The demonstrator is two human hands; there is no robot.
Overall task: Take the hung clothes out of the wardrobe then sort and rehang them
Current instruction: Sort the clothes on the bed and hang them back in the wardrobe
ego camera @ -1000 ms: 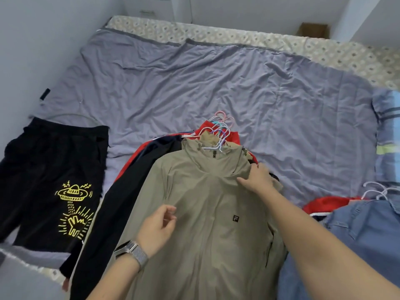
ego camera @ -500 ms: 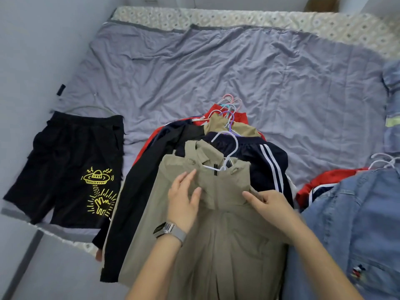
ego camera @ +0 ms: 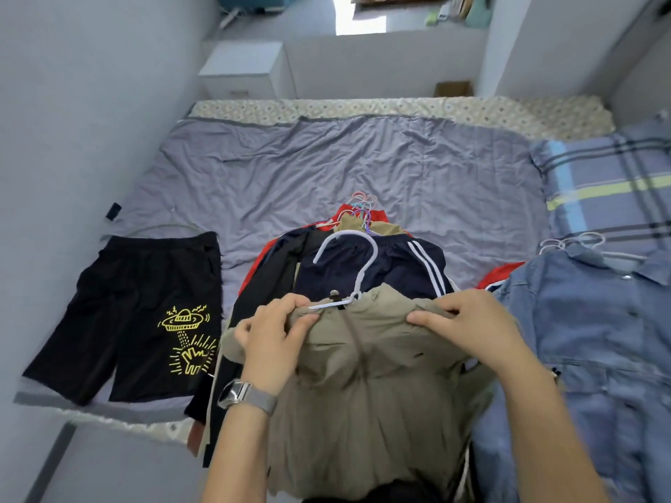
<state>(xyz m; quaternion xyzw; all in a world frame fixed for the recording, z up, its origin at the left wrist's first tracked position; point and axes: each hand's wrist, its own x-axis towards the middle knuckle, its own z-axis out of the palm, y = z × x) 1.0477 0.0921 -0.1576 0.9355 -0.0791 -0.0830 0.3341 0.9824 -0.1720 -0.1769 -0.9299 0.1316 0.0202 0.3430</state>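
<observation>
A khaki jacket [ego camera: 363,386] on a white hanger [ego camera: 357,263] is raised off the bed toward me. My left hand [ego camera: 276,343] grips its left shoulder by the collar, and my right hand [ego camera: 468,324] grips its right shoulder. Behind it lies a pile of hung clothes: navy shorts with white stripes [ego camera: 385,263], a black and red jacket [ego camera: 268,277], more khaki and red cloth, and a bunch of coloured hangers [ego camera: 361,206]. A denim shirt [ego camera: 588,350] on white hangers lies at the right. Black shorts with a yellow print [ego camera: 138,314] lie flat at the left.
The bed [ego camera: 326,168] has a grey sheet, with its far half bare. A plaid pillow [ego camera: 610,183] lies at the right edge. A wall runs along the left. A white nightstand [ego camera: 247,70] and a cardboard box [ego camera: 454,89] stand beyond the bed.
Both hands closed on the khaki jacket's shoulders and pulled it off the pile toward me, uncovering the navy striped shorts. My view tilted up to take in the far room.
</observation>
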